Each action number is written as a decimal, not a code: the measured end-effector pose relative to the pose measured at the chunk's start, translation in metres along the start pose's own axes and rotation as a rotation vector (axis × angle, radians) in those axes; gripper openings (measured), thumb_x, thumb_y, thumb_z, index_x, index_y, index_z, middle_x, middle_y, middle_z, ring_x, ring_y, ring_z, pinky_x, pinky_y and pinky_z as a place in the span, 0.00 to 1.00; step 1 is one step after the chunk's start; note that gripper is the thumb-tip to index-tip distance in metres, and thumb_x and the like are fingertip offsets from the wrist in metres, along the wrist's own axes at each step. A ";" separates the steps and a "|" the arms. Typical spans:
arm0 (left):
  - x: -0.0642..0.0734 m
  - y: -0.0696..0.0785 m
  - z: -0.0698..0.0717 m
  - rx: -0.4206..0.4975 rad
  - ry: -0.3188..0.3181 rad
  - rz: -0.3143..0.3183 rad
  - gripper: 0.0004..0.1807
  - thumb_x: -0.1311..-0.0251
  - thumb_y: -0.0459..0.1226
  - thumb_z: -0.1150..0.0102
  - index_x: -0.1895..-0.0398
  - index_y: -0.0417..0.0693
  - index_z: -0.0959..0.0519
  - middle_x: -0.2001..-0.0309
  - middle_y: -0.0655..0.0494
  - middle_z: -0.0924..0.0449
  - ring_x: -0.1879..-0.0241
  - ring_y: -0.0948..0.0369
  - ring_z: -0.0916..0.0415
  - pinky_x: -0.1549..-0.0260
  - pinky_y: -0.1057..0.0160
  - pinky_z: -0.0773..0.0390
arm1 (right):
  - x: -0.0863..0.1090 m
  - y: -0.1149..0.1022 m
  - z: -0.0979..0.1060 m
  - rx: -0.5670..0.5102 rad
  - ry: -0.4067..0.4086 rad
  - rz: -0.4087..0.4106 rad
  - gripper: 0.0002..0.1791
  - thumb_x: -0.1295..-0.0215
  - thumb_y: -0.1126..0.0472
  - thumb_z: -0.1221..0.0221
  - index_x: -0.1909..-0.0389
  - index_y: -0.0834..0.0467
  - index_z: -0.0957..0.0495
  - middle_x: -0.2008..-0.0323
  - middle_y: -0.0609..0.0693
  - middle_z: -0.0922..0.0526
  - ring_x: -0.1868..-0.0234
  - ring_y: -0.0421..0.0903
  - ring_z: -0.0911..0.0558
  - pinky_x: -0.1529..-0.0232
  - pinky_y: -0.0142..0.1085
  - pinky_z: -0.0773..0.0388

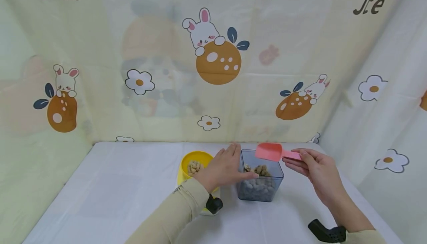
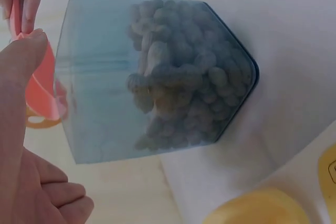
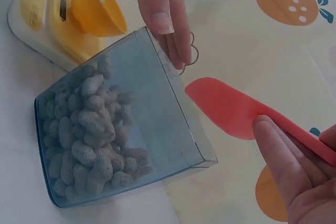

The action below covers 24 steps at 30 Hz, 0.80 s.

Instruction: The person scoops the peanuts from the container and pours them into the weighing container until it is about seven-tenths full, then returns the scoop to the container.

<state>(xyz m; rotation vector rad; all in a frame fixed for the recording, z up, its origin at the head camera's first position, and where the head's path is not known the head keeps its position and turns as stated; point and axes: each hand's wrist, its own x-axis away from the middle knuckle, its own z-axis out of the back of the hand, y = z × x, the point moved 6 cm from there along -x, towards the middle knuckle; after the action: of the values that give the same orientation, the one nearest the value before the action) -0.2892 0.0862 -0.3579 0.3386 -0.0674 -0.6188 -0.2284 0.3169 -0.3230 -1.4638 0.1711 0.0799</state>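
In the head view, a clear bluish plastic container (image 1: 279, 180) of peanuts in their shells (image 1: 262, 170) stands on the table. My right hand (image 1: 318, 173) holds a pink scoop (image 1: 269, 151) by its handle, with the bowl of the scoop over the container's rim. No peanuts show in the scoop. My left hand (image 1: 222, 168) hovers at the container's left rim, fingers extended and thumb reaching across the opening. Seen from the right wrist, the left fingers (image 3: 160, 9) hang just beyond the rim. A yellow bowl (image 1: 207, 155) with some peanuts lies behind the left hand.
Under the yellow bowl sits a white and yellow kitchen scale (image 3: 26, 30) with a small dark display, partly hidden by the left arm in the head view. A printed curtain (image 1: 160, 106) hangs along the back edge of the white table (image 1: 100, 184).
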 end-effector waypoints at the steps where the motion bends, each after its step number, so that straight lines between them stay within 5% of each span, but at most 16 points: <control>1: -0.001 0.001 -0.001 0.002 -0.003 0.007 0.61 0.45 0.75 0.54 0.20 0.44 0.55 0.20 0.50 0.55 0.21 0.55 0.52 0.23 0.52 0.47 | 0.000 0.000 0.000 0.017 0.001 -0.002 0.25 0.23 0.53 0.51 0.41 0.72 0.30 0.58 0.43 0.11 0.57 0.42 0.11 0.55 0.34 0.16; 5: -0.003 0.003 -0.006 -0.003 -0.011 0.029 0.61 0.45 0.75 0.54 0.20 0.44 0.54 0.20 0.51 0.53 0.21 0.56 0.51 0.23 0.53 0.48 | -0.001 -0.001 0.000 0.174 0.011 -0.016 0.28 0.22 0.53 0.53 0.39 0.75 0.33 0.59 0.43 0.12 0.59 0.39 0.11 0.56 0.32 0.16; 13: -0.005 0.004 -0.010 -0.031 -0.020 0.055 0.61 0.45 0.76 0.56 0.21 0.44 0.52 0.20 0.51 0.52 0.21 0.56 0.51 0.23 0.51 0.48 | -0.003 -0.004 -0.006 0.418 -0.014 -0.023 0.26 0.20 0.54 0.56 0.38 0.73 0.31 0.48 0.69 0.18 0.59 0.38 0.11 0.56 0.30 0.16; 24: -0.010 0.008 -0.013 -0.079 -0.003 0.077 0.59 0.45 0.76 0.56 0.21 0.45 0.49 0.21 0.53 0.48 0.22 0.57 0.49 0.23 0.51 0.47 | -0.004 -0.013 -0.025 0.629 -0.036 0.021 0.19 0.23 0.62 0.51 0.45 0.74 0.26 0.52 0.68 0.17 0.58 0.52 0.11 0.60 0.34 0.14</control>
<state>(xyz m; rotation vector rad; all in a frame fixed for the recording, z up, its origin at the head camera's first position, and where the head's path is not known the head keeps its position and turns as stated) -0.2911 0.1017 -0.3677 0.2575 -0.0586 -0.5443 -0.2322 0.2913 -0.3120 -0.8330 0.1634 0.0621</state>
